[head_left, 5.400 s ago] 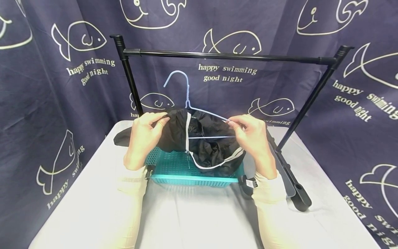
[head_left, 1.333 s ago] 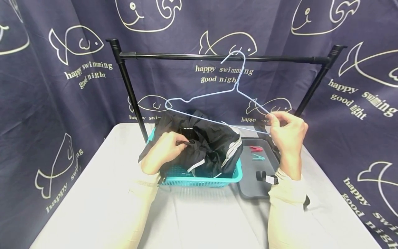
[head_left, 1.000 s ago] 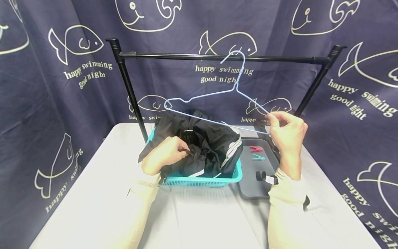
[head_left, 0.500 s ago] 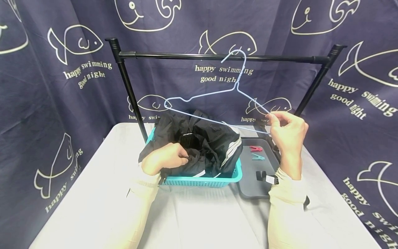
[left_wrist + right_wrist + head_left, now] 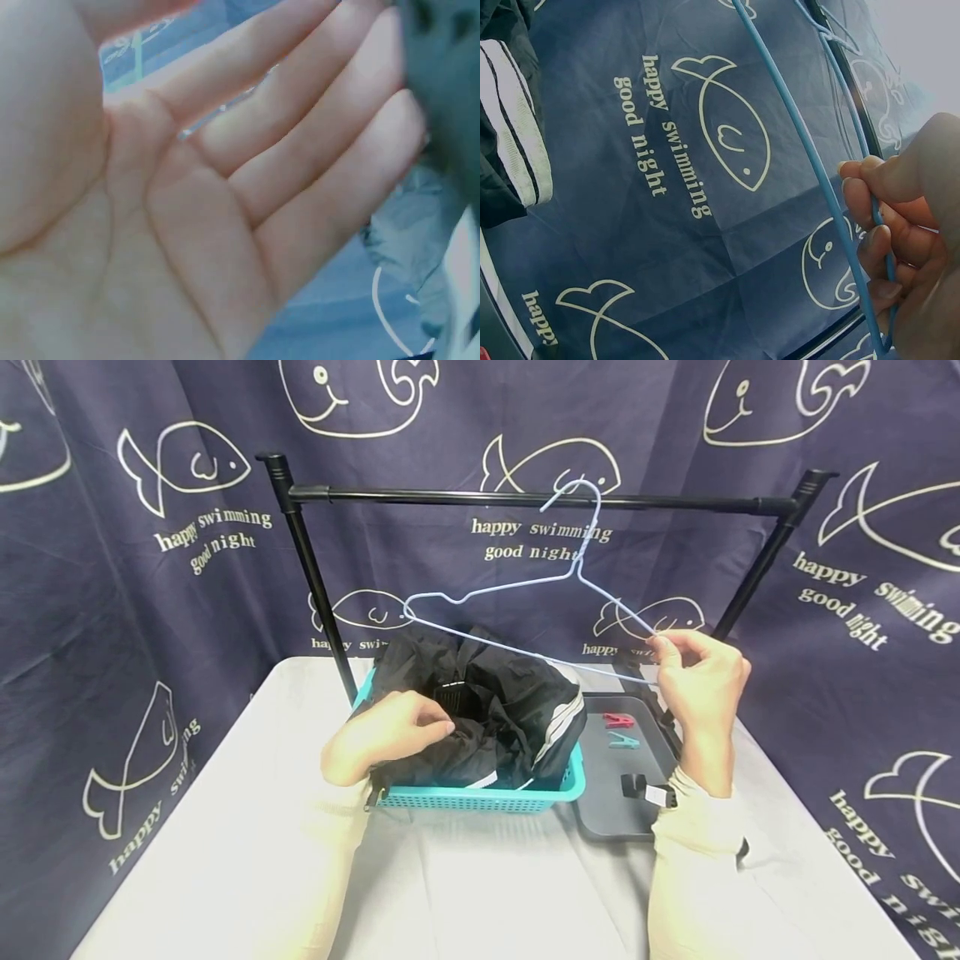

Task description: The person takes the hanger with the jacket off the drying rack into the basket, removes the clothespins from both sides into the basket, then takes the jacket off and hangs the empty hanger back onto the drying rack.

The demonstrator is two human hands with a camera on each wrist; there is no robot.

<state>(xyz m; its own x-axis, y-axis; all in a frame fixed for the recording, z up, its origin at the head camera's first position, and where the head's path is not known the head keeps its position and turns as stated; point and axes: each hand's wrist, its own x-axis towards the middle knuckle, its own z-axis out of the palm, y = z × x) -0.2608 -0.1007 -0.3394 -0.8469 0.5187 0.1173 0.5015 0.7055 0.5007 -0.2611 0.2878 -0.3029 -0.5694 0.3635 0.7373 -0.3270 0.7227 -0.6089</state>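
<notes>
A light blue wire hanger (image 5: 510, 581) is held up by its right corner, pinched between the thumb and fingers of my right hand (image 5: 699, 681). The right wrist view shows those fingers (image 5: 877, 240) curled round the wire. A black jacket (image 5: 517, 693) with white trim lies bunched in the turquoise basket (image 5: 480, 799), under the hanger. Over the left part of the jacket is my left hand (image 5: 393, 731), its fingers loose and holding nothing. Its palm (image 5: 202, 210) and nearly straight fingers fill the left wrist view, with dark cloth close at the fingertips.
A black clothes rack (image 5: 450, 495) spans the back, its bar behind the hanger's hook. Right of the basket lies a grey tray (image 5: 603, 806) with a red clothespin (image 5: 618, 720) and a turquoise clothespin (image 5: 624, 741). A fish-print curtain (image 5: 187, 610) surrounds the white table (image 5: 487, 885).
The hanger, earlier partly inside the jacket, is now out of it and further right. The jacket has gone down into the basket. My left hand has let go of the cloth and drawn slightly left.
</notes>
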